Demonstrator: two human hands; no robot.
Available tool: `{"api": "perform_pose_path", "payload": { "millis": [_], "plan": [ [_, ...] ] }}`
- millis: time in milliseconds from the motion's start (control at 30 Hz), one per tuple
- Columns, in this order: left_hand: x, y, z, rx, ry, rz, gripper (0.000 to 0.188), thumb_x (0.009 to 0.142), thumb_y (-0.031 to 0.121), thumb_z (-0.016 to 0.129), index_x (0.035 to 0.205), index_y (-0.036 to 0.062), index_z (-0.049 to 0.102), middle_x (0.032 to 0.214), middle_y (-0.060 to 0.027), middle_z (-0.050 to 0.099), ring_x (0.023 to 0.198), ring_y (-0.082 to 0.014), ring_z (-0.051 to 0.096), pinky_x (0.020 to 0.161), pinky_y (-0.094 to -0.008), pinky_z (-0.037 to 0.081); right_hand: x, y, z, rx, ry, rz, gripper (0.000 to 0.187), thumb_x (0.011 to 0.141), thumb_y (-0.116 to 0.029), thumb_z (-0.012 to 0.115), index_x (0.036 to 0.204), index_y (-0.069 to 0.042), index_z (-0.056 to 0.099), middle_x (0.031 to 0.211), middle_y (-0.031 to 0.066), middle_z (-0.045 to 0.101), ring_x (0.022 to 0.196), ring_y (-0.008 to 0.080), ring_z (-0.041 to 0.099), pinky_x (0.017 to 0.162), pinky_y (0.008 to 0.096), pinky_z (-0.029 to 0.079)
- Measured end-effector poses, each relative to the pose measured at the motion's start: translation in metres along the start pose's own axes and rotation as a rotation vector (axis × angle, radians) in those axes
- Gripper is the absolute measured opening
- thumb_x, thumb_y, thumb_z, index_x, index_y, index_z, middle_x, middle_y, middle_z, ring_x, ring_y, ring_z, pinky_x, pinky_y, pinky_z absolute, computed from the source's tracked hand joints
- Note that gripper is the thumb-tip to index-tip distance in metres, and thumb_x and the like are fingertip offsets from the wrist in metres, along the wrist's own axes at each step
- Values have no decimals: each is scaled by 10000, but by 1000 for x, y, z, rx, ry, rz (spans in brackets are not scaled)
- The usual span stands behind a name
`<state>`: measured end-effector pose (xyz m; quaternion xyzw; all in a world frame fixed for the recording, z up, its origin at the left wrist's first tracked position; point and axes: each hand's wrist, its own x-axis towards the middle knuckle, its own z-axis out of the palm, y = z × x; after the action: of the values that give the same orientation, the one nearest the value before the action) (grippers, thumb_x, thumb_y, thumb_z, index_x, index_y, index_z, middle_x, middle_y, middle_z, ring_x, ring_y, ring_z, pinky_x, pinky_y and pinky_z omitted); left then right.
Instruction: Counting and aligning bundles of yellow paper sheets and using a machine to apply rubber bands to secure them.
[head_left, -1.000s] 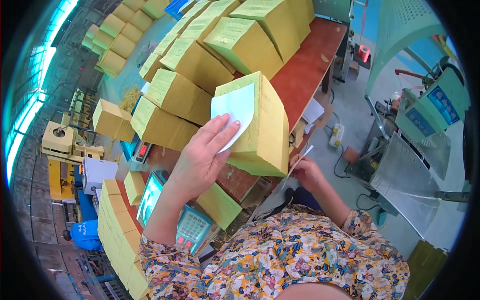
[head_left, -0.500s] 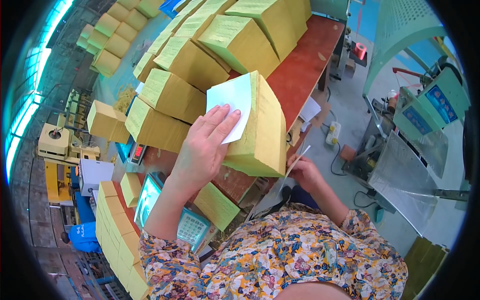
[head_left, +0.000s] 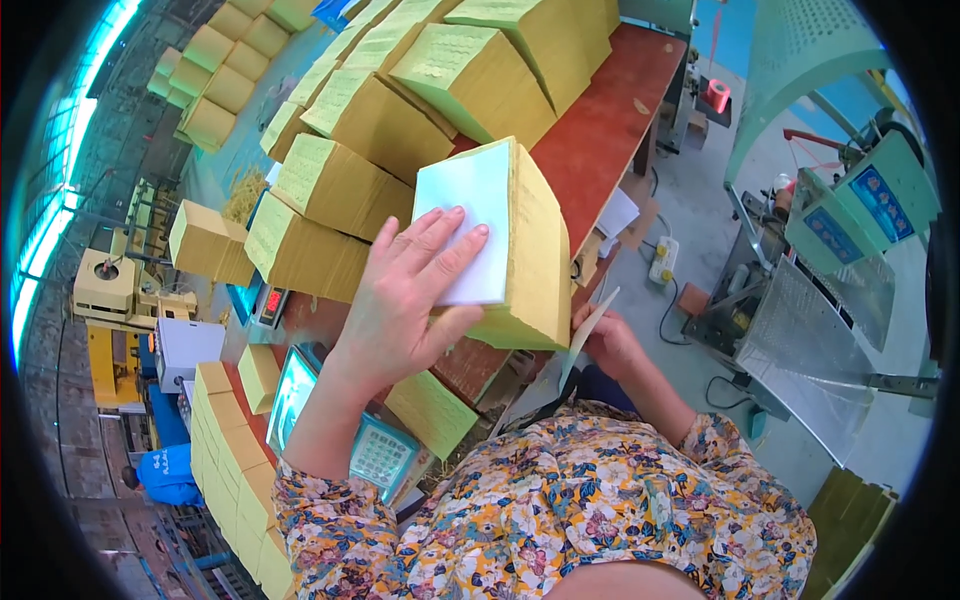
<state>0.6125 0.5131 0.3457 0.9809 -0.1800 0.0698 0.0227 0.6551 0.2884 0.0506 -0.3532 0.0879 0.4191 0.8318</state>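
Note:
A white sheet of paper [head_left: 478, 185] lies on top of a tall yellow paper block [head_left: 538, 245] in front of me. My left hand [head_left: 405, 290] rests on this sheet, fingers spread and the thumb over the block's near edge. Beside the block's near right corner, my right hand [head_left: 612, 345] is closed on a second white sheet [head_left: 588, 330], which stands up on edge. Part of the right hand's fingers is hidden behind it. Beyond my left hand stand several more yellow paper blocks [head_left: 330, 185] in rows.
The blocks stand on a red table [head_left: 610, 110]. To the left are a scale with a keypad [head_left: 383, 455] and rows of smaller yellow blocks [head_left: 235, 460]. A green machine [head_left: 850, 210], a power strip [head_left: 664, 260] and cables are on the right. Someone in blue [head_left: 168, 472] is far left.
The sheet on the block now lies squarer to its edges. My left thumb has spread out from the fingers. The sheet in my right hand has turned to show more of its face.

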Motion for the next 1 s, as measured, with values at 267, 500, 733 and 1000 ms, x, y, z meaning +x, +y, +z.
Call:
{"api": "perform_pose_path", "payload": {
  "millis": [267, 500, 733, 1000],
  "plan": [
    [26, -25, 15, -570, 145, -259, 288, 953, 152, 534, 1188, 11, 620, 1175, -186, 613, 993, -335, 628, 889, -386, 487, 8, -5, 3, 130, -66, -67, 92, 792, -3, 534, 877, -10, 568, 1012, 120, 617, 933, 241, 617, 848, 387, 513],
    [25, -60, 59, -280, 259, -324, 265, 974, 167, 504, 1186, 18, 555, 1171, -183, 596, 1045, -304, 604, 935, -360, 455, 6, -11, 23, 283, 110, -103, 263, 823, 19, 487, 1076, 48, 553, 1039, 149, 647, 939, 268, 649, 873, 386, 519],
    [-2, -64, 79, -950, 324, -561, 357, 988, 206, 493, 1301, 37, 514, 1243, -77, 554, 1146, -176, 530, 971, -327, 429, -28, -50, 43, 222, 55, -178, 219, 826, 11, 499, 1027, 49, 578, 987, 149, 654, 902, 255, 641, 858, 374, 513],
    [-14, 42, 192, -1057, 235, -519, 548, 964, 203, 570, 1436, 25, 356, 1322, -139, 495, 1210, -230, 507, 1022, -369, 431, -157, -122, -39, 51, 221, -329, 72, 861, -130, 578, 834, -65, 596, 807, 3, 565, 735, 120, 547, 676, 258, 422]
  ]
}}
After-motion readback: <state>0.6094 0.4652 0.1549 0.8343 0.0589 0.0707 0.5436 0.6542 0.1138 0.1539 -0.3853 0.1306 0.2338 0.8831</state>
